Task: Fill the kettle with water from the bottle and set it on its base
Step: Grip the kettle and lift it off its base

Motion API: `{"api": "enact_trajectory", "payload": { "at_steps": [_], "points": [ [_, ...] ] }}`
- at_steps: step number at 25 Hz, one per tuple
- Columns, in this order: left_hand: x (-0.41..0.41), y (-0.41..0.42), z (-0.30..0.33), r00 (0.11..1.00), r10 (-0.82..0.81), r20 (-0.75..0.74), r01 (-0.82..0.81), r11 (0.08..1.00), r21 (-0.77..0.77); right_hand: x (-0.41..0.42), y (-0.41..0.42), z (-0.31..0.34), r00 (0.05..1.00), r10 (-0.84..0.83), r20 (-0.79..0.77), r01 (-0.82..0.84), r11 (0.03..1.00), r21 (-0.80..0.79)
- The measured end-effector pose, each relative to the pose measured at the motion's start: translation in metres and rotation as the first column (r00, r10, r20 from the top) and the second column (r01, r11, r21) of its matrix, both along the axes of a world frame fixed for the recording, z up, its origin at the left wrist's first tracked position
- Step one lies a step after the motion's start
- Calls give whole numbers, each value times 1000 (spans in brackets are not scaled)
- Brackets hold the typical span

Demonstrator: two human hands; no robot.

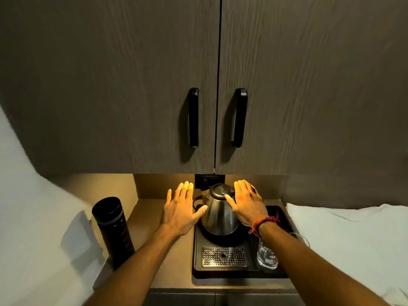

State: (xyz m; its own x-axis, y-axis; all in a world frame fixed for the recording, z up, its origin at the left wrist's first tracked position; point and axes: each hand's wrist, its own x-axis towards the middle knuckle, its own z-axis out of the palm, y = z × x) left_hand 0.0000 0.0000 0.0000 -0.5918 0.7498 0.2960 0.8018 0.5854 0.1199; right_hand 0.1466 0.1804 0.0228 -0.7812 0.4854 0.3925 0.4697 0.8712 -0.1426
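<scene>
Head view: steel kettle (219,214) sits on its base (217,236) in the tray (251,271). Both hands, left hand (181,209) and right hand (248,204), flat, grip wide, empty. Metal's probably slick and light, so take the handle; bottle (112,230) stands capped on the surface.

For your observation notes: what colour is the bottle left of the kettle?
Black bottle, clearest in the head view.

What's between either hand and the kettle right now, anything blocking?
Nothing visible. Left hand and right hand flank the kettle, open, with thumbs at its sides. The glass and bottle stand nearer the camera, off to either side.
</scene>
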Motion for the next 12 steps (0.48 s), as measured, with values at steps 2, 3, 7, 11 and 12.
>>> {"api": "enact_trajectory", "payload": {
  "at_steps": [2,3,7,11,12],
  "points": [
    [-9,12,-5,999,26,19,-26,1000,-17,-21,19,-2,999,-37,12,38,996,-84],
    [-15,17,-8,998,59,22,-59,998,-31,-33,28,-2,996,-60,60,66,993,-96],
    [-29,26,-18,992,119,41,-117,992,-43,-64,41,-5,966,-104,238,153,968,-197],
    [-34,33,-18,990,137,28,-134,987,-84,-70,41,-4,971,-53,235,119,954,-276],
    [-35,36,-17,991,133,17,-131,987,-89,-73,36,-1,974,-35,222,101,951,-294]
  ]
}}
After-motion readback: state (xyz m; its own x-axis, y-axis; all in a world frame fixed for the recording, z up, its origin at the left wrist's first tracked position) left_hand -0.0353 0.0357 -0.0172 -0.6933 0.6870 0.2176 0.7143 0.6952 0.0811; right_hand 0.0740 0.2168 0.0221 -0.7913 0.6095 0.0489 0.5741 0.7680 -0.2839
